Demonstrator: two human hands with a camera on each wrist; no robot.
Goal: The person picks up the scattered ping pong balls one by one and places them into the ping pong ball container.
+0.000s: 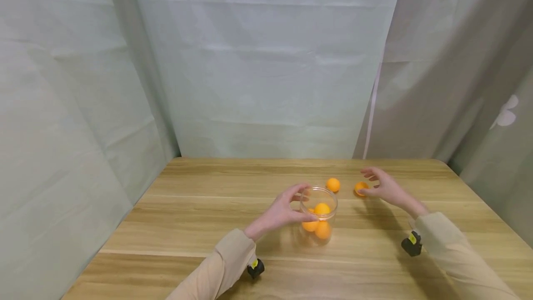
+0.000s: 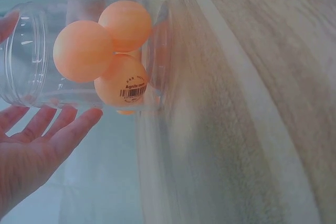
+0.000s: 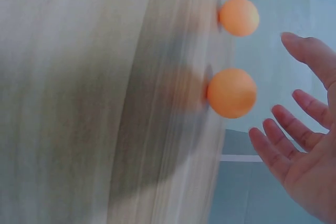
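Note:
A clear plastic jar [image 1: 328,197] stands upright on the wooden table [image 1: 200,207] with several orange balls [image 1: 321,209] inside. My left hand [image 1: 301,203] cups the jar's left side, thumb at its front wall and fingers by the rim. In the left wrist view the fingers [image 2: 63,129] lie straight beside the jar [image 2: 26,72], whose balls [image 2: 84,51] show through the wall. Two loose orange balls lie behind the jar, one [image 1: 332,184] near it and one [image 1: 360,188] further right. My right hand [image 1: 367,182] hovers with fingers spread beside the right ball [image 3: 231,93], apart from it.
Pale fabric sheets [image 1: 266,82] close in the table at the back and on both sides. The table's far edge runs just behind the loose balls. Black wrist cameras [image 1: 411,243] sit under both beige sleeves.

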